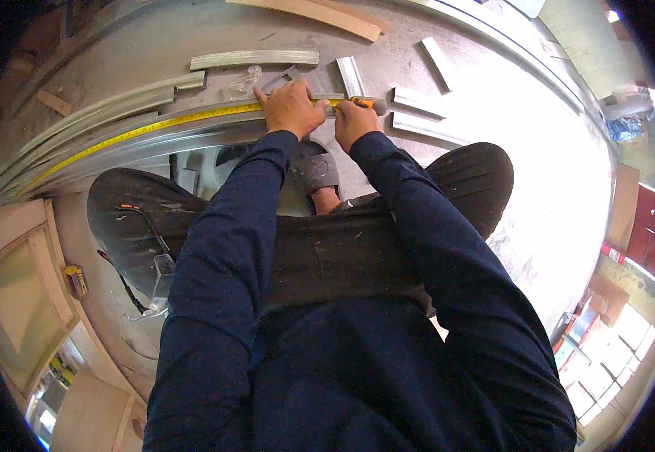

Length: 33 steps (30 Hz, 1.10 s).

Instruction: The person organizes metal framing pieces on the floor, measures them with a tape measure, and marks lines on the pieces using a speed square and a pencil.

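On the floor (523, 248) | Left hand (290, 109) lies on yellow tape (192, 117), its pinch unclear; right hand (356, 123), closed around orange-and-dark tool (369, 104), sits just beside | Tape runs leftward along metal channels (184, 139) | Clear plastic (244, 84) near left hand; short metal pieces (256, 58) lie beyond.

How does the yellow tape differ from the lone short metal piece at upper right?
The tape is yellow; the metal piece is silvery. The tape is far longer. The left hand is on the tape; neither hand touches the metal piece. Both are narrow strips.
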{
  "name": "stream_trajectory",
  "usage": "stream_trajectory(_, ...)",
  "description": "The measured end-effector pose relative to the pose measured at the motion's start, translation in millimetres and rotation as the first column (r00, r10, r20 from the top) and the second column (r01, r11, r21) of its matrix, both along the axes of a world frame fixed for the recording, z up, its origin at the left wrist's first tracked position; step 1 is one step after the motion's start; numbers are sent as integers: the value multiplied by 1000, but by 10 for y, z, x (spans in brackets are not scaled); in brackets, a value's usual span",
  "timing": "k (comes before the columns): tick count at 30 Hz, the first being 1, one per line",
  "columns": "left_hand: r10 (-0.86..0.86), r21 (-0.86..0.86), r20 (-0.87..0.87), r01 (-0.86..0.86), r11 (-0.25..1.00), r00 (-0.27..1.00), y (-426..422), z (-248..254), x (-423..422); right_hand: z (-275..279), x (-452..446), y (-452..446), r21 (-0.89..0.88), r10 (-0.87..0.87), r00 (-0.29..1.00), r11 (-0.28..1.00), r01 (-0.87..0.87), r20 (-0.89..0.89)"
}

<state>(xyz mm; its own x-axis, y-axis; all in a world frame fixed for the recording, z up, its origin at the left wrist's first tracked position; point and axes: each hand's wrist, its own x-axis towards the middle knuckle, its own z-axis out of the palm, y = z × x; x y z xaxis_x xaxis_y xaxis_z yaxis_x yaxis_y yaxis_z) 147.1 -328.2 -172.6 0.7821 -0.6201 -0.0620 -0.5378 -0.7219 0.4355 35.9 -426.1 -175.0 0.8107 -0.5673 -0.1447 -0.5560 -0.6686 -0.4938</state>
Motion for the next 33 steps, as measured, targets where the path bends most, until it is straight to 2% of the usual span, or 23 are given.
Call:
stream_trajectory(1,1,-6,3,-1,1000,1000,0,-6,1,-28,16,-16,-31,24,998,999,-26,-52)
stream_trajectory(6,-6,15,-30,6,1000,1000,0,-5,1,104,98,-12,-88,77,993,993,-84,-84)
stream_trajectory(9,-13,20,24,13,1000,1000,4,-3,0,151,150,-32,-113,137,983,982,-151,-126)
stream_trajectory(11,-10,21,-31,11,1000,999,1,6,0,202,171,-40,-108,172,974,976,-189,-148)
stream_trajectory(13,-9,21,-29,9,1000,1000,-2,13,-3,292,191,-40,-85,194,943,971,-224,-271)
stream_trajectory(17,-16,16,-40,17,1000,999,-5,-29,13,266,105,-122,-52,213,949,972,-230,-233)
stream_trajectory(19,-12,25,-33,12,1000,999,-10,-5,7,102,20,-167,-65,103,991,992,-109,-86)
stream_trajectory(20,-8,37,-25,9,999,1000,-1,-11,6,115,17,-177,-100,176,982,978,-183,-72)
stream_trajectory(26,-3,46,-33,4,999,999,-8,19,6,82,15,-71,-37,55,997,998,-58,-62)
stream_trajectory(33,-10,46,-38,11,999,999,-6,44,2,-11,37,-67,-52,80,995,995,-84,-67)
